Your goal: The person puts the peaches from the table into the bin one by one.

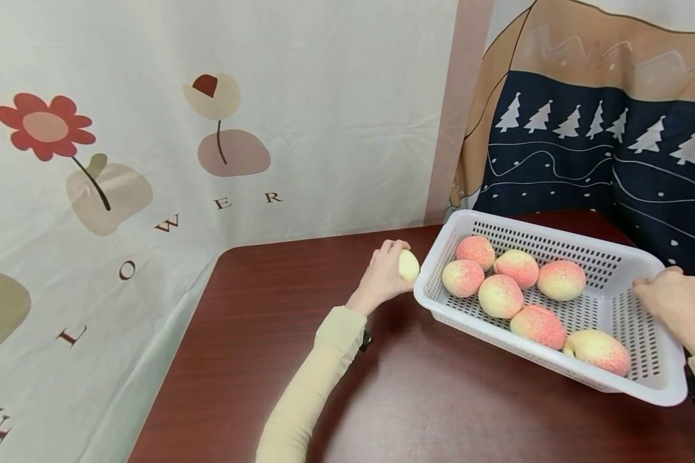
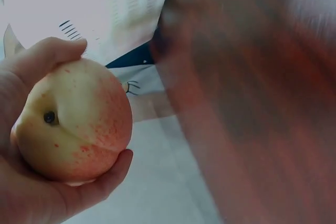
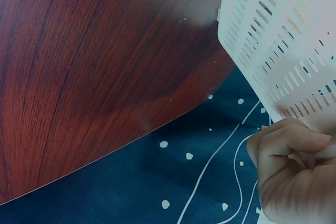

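In the head view my left hand [image 1: 381, 275] holds a peach [image 1: 408, 265] just off the left end of a white plastic basket [image 1: 668, 391]. The left wrist view shows this peach [image 2: 86, 119] closely: pale yellow with a red blush, its dark stem hollow facing the camera, thumb and fingers curved around it. At the basket's right end, my right hand [image 1: 679, 305] grips the rim. Curled fingers at the rim appear in the right wrist view too, below the slotted basket wall [image 3: 294, 51]. Several pink-and-yellow peaches [image 1: 500, 296] lie inside the basket, mostly toward its left and front.
The dark red-brown wooden table [image 1: 255, 360] extends left of and in front of the basket. Behind it hangs a pale curtain [image 1: 336, 116] with flower prints. A navy and tan cloth [image 1: 556, 173] with white trees hangs close behind the basket.
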Action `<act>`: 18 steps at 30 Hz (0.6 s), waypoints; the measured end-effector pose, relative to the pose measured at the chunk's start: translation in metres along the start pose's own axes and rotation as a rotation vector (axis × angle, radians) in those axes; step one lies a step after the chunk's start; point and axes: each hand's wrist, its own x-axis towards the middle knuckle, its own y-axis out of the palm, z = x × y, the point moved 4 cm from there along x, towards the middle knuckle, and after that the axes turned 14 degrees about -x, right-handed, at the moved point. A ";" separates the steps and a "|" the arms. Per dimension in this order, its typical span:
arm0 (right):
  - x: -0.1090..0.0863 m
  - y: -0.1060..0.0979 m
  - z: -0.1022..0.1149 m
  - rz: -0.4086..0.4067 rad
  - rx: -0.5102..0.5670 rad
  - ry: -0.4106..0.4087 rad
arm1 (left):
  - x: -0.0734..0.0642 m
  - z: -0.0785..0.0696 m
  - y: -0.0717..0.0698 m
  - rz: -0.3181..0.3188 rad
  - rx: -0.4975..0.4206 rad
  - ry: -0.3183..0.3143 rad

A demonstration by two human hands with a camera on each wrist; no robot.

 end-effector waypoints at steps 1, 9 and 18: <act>0.000 0.000 0.000 0.000 0.000 0.000 | 0.002 -0.002 -0.002 -0.012 0.022 0.005; -0.002 -0.001 0.001 -0.002 0.007 -0.005 | 0.015 -0.029 -0.011 -0.066 0.205 0.078; 0.000 0.000 0.000 -0.003 0.000 0.006 | 0.029 -0.068 0.000 -0.003 0.265 0.162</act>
